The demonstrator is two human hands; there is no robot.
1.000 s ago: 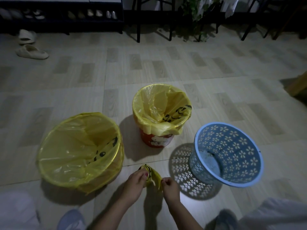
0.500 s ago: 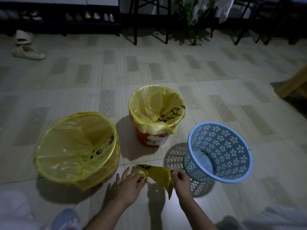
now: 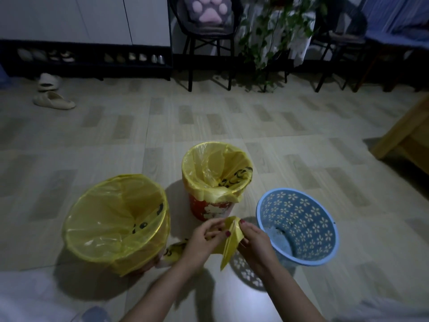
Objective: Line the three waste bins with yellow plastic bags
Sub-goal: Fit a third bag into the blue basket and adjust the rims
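Left hand and right hand pinch folded yellow bag.

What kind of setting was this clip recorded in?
Most likely a room in a home, dimly lit. A low shoe rack holding pairs of shoes runs along the far wall, slippers lie on the tiled floor, and a chair carries a paw-shaped cushion beside a trailing houseplant.

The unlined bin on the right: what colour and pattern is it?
Light blue bin, its walls pierced with pale flower-shaped cutouts; the head view shows it.
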